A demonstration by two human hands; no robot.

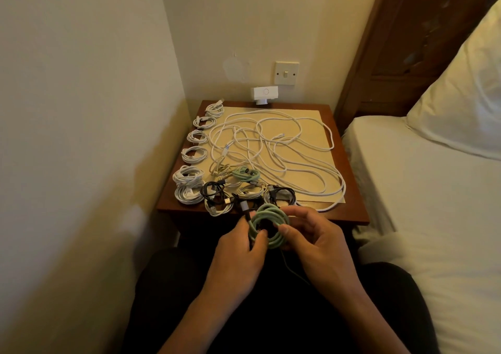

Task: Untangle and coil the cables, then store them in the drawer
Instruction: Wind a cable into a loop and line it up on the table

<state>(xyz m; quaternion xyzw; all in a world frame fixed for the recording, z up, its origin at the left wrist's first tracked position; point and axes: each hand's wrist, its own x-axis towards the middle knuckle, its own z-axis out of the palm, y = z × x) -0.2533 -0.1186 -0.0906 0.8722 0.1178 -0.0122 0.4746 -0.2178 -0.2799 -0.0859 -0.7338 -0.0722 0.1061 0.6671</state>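
A mint-green cable coil (269, 225) is held in the air just in front of the near edge of a small wooden desk (353, 191), over the person's lap. Both hands are clamped on it: the left hand (238, 248) grips the left side, where a plug end sticks up, and the right hand (311, 239) pinches the right side. To finish well, the loops should probably be kept even and the loose end tucked through so the coil does not spring open. On the desk a long white cable (271, 147) sprawls tangled across a beige mat (306, 117). Neat white coils (195, 154) line the left edge, with dark coils (212, 191) and another green one (245, 174) near the front. No drawer is visible. A wall switch (286, 73) sits behind, and a bed (433, 191) with a pillow (466, 101) lies to the right
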